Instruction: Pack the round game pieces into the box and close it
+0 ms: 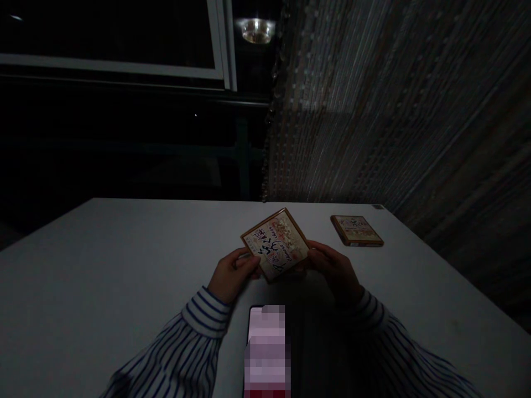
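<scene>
A flat, square Chinese chess box with a brown edge and dark brush lettering is held tilted above the table, its printed face towards me. My left hand is closed on its lower left edge, the thumb lying on the front. At the right corner my right hand pinches the box between thumb and fingers. Something dark shows just under the box by the right fingers; I cannot make out what it is. A second, similar chess box lies flat on the table, beyond my right hand.
The white table fills the lower view. A lit phone with a blurred screen lies between my forearms. Behind the far edge hang strings of a bead curtain on the right; a white-framed window is at the left. The room is dim.
</scene>
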Motion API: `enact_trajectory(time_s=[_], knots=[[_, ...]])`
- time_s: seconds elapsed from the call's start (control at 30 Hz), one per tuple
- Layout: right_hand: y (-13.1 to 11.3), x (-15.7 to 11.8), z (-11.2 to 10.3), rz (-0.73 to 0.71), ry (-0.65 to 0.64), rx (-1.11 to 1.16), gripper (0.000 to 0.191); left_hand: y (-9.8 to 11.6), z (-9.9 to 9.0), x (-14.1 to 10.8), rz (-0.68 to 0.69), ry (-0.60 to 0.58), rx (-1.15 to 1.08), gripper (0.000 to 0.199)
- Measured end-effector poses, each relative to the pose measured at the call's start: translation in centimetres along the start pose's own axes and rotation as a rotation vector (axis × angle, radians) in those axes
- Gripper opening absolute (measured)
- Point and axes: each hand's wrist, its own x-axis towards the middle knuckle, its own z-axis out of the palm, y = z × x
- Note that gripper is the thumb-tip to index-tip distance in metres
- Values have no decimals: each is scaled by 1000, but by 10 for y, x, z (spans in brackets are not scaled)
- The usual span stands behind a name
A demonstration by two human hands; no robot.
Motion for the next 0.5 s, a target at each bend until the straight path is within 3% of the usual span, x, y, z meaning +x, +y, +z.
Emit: enact_trajectory(time_s=[0.33, 0.5], knots=[[0, -2, 4, -32, -72, -85, 41, 4, -1, 2, 55, 171, -13, 53], [0, -2, 4, -34, -51, -86, 40, 5, 0, 0, 54, 114, -20, 58]])
